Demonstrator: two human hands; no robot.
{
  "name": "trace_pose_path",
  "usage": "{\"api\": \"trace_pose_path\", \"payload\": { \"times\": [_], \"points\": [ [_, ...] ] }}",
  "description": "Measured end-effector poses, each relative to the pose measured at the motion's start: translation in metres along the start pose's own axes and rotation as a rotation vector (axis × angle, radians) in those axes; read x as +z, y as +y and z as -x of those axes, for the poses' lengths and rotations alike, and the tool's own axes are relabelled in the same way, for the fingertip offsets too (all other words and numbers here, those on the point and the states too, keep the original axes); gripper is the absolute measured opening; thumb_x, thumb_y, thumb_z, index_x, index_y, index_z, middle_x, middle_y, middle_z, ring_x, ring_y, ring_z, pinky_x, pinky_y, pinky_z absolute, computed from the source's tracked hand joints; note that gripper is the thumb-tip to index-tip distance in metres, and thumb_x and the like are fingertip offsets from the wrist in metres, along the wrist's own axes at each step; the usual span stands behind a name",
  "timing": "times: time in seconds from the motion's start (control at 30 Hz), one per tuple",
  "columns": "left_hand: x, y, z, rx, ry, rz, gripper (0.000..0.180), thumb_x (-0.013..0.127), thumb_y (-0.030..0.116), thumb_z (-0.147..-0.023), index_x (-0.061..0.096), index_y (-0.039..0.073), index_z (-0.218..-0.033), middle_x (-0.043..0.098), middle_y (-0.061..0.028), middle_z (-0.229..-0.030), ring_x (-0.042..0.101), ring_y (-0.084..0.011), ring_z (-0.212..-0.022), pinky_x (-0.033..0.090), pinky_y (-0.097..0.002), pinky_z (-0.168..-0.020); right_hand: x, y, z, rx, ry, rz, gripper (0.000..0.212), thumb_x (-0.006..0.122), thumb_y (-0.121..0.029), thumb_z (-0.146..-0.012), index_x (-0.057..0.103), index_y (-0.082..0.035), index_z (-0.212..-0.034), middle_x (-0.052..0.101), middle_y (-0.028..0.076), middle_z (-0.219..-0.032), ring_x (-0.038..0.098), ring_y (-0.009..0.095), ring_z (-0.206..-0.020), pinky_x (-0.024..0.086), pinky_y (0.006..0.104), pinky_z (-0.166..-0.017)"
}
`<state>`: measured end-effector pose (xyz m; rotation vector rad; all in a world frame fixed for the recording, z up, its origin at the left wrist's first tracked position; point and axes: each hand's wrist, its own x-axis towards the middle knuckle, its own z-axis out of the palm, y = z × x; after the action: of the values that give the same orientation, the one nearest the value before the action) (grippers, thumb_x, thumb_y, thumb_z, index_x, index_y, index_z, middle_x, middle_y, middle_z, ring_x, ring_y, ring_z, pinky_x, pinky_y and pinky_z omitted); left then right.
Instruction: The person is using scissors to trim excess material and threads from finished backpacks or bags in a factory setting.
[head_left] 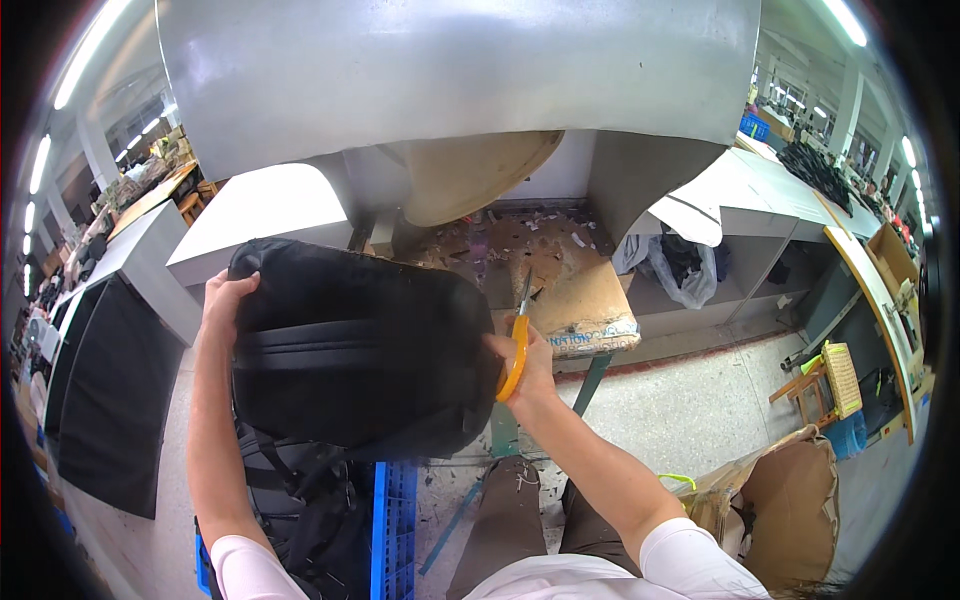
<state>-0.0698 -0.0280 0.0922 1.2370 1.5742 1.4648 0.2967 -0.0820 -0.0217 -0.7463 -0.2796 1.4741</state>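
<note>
A black fabric backpack (350, 365) is held up in front of me, tilted, with its zipped panel toward me. My left hand (230, 298) grips its upper left corner, thumb over the edge. At its right side, my right hand (525, 365) is closed around the orange handles of a pair of scissors (519, 350). The blades point up and away from me, over the worktop. My right fingertips are by the bag's right edge; whether they also grip the fabric is partly hidden.
Ahead, a worn worktop (560, 290) littered with scraps sits under a large grey metal hood (460, 70). A blue crate (393, 530) with black bags stands at my lower left. An open cardboard box (790, 500) is at my right, and a small wooden stool (825, 385) farther right.
</note>
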Motion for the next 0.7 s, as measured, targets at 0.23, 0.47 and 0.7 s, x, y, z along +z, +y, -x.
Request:
{"api": "trace_pose_path", "payload": {
  "times": [0.23,0.47,0.7],
  "points": [
    [0.004,-0.003,-0.032,0.028,-0.025,-0.014,0.019,0.065,0.001,-0.074,0.065,-0.003,-0.093,0.067,-0.0091,-0.082,0.063,-0.0158,-0.07,0.051,-0.0272,-0.07,0.009,0.008,-0.006,-0.033,0.008,-0.039,0.042,0.062,0.015,-0.071,0.048,-0.003,-0.106,0.057,0.009,-0.08,0.061,0.02,-0.065,0.053,0.0303,-0.061],
    [0.018,-0.008,-0.053,0.044,-0.047,0.002,0.022,0.068,0.001,-0.073,0.064,-0.003,-0.094,0.068,-0.0101,-0.082,0.065,-0.0167,-0.068,0.053,-0.0278,-0.068,0.005,0.016,-0.011,-0.075,0.094,0.01,0.04,0.062,0.013,-0.073,0.051,-0.003,-0.107,0.056,0.004,-0.077,0.056,0.013,-0.057,0.045,0.0236,-0.05],
    [0.04,-0.004,-0.051,0.039,-0.143,0.039,0.021,0.069,0.001,-0.074,0.064,-0.002,-0.094,0.068,-0.0102,-0.08,0.065,-0.0164,-0.066,0.054,-0.0271,-0.064,-0.015,0.014,0.007,-0.069,0.085,0.084,0.044,0.059,0.012,-0.077,0.047,-0.005,-0.116,0.057,0.012,-0.094,0.061,0.023,-0.085,0.053,0.036,-0.076]
  ]
}}
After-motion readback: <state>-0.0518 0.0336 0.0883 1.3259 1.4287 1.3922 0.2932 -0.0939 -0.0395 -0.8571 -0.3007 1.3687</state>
